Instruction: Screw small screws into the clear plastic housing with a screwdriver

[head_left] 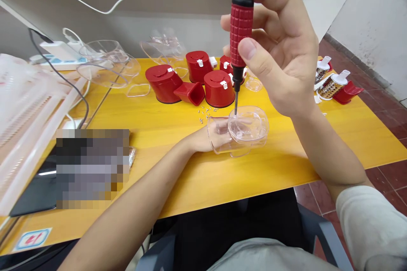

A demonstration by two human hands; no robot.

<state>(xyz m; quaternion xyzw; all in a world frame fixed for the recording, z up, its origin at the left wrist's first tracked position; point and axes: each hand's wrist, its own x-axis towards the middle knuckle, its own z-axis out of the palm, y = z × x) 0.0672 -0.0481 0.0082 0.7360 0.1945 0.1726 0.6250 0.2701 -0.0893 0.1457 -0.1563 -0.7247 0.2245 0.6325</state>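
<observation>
Head camera view: a translucent white ribbed plastic panel (25, 127) lay at the far left of a yellow table (222, 182), beside a pixelated blurred patch (92, 168) that hid whatever lay there. Clear plastic covers (108, 63) were heaped near the far edge, with a white power strip (57, 56) behind them. Toward the middle, the person's left hand (203, 140) reached into a clear plastic housing (248, 129), gripping it with the fingers visible through its wall. The housing sat on or just above the tabletop, well apart from the near edge and nearer the middle of the table. Its moulded top was transparent, with a round raised section. Tiny metal screws (206, 114) lay scattered just beyond it, short of red plastic canisters (163, 83) and a red square-mouthed chute (190, 93). The right hand (273, 46) was raised above the housing, fingers and thumb closed around a red-handled screwdriver (241, 29), whose thin shaft (235, 101) pointed straight down and met the clear top. Farther right, near the far corner, stood metal drum graters with white fittings (329, 87) and a red piece (348, 92). Dark red floor tiles (381, 178) showed past the table's right edge.
</observation>
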